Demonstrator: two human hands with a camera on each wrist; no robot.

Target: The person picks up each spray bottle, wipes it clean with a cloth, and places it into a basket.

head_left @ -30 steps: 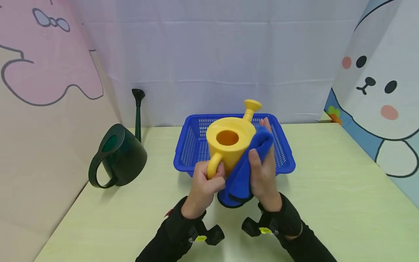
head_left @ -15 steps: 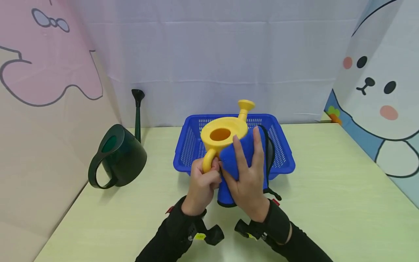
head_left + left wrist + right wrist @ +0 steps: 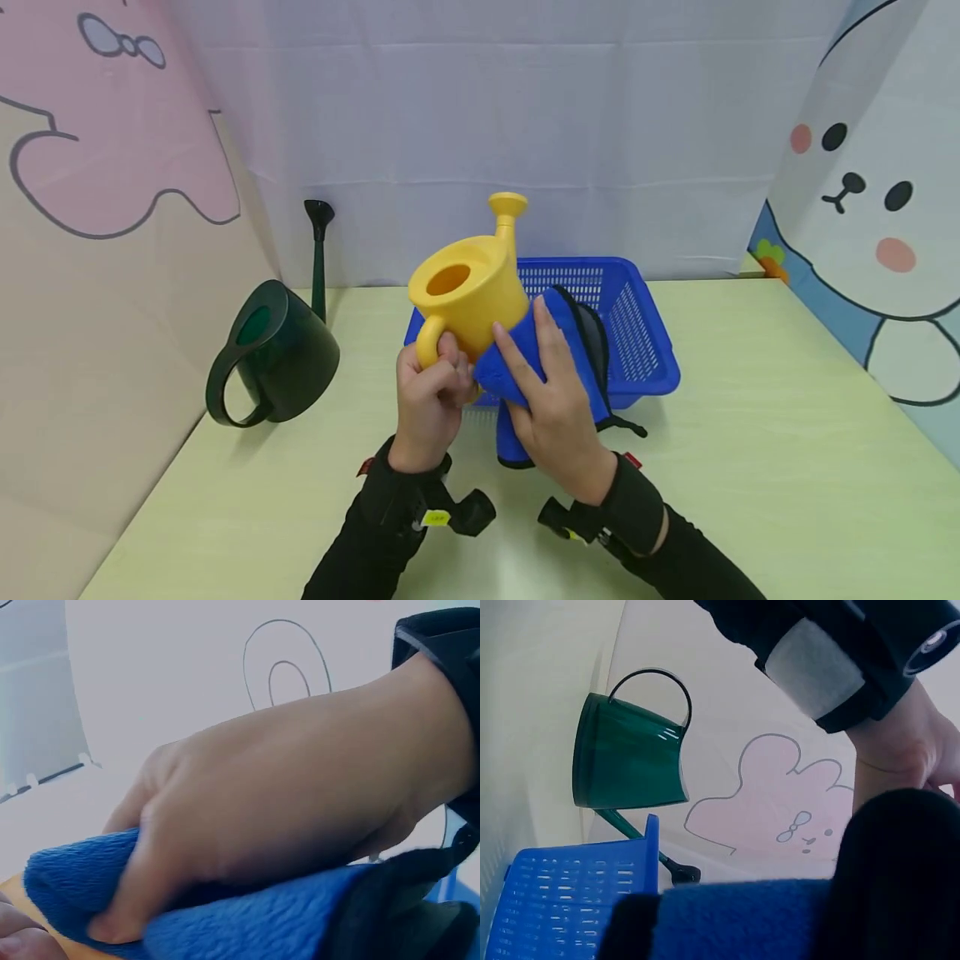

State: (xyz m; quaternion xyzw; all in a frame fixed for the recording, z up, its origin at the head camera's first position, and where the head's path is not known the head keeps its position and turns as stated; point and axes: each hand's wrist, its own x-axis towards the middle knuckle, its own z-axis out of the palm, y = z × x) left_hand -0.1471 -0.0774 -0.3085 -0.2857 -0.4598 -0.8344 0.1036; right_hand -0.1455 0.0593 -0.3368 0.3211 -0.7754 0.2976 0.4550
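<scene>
head: high, forward-down, whole table [image 3: 750,467] | wrists: very close, sideways | shared: blue cloth [image 3: 525,367]

— What are you handling there?
— You've a smooth, matt plastic yellow watering can [image 3: 472,287] and a nubbly blue cloth [image 3: 225,915].
— And at nine o'clock?
— Your glossy dark green plastic can [image 3: 281,354]; behind, a perforated blue plastic basket [image 3: 637,333].

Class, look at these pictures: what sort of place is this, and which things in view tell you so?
Probably a staged tabletop set, not a home: a pale green table, a plain white cloth backdrop and cartoon-animal side panels surround it.
</scene>
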